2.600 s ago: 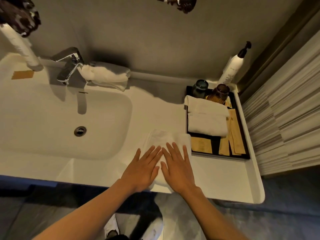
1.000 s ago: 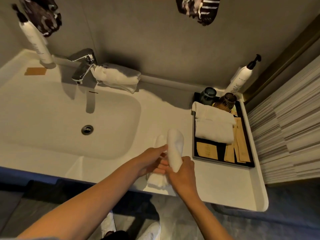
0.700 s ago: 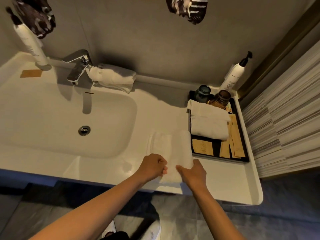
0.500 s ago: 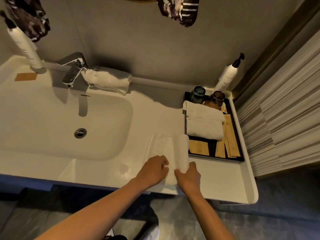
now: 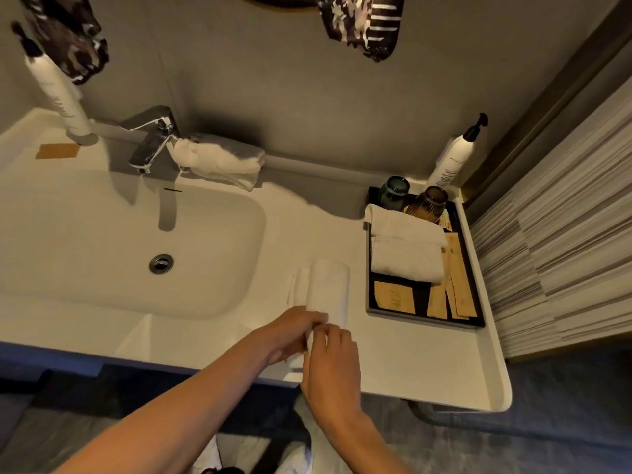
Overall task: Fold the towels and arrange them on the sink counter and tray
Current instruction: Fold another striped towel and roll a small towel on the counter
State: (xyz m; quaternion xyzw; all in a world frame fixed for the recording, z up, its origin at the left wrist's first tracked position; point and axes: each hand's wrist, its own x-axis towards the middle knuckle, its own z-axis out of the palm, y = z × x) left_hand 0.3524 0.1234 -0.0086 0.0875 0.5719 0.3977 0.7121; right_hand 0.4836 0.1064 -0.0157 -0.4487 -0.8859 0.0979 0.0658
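A white towel (image 5: 326, 290) lies on the white sink counter (image 5: 420, 357) just left of the black tray (image 5: 424, 318), folded into a narrow strip running away from me. My left hand (image 5: 290, 331) and my right hand (image 5: 333, 366) both pinch its near end at the counter's front. Two folded white towels (image 5: 405, 248) lie across the tray. Another white towel (image 5: 219, 159) lies bunched beside the faucet (image 5: 152, 140).
The sink basin (image 5: 102, 248) with its drain fills the left. Two dark cups (image 5: 412, 198) and paper sachets (image 5: 455, 289) share the tray. Pump bottles stand at the back right (image 5: 451, 159) and back left (image 5: 58, 94). A striped wall is close on the right.
The towel was flat under both palms, then lifted and laid down wider. Since half a second ago it has been folded over leftward into a narrower strip, and both hands now meet at its near end.
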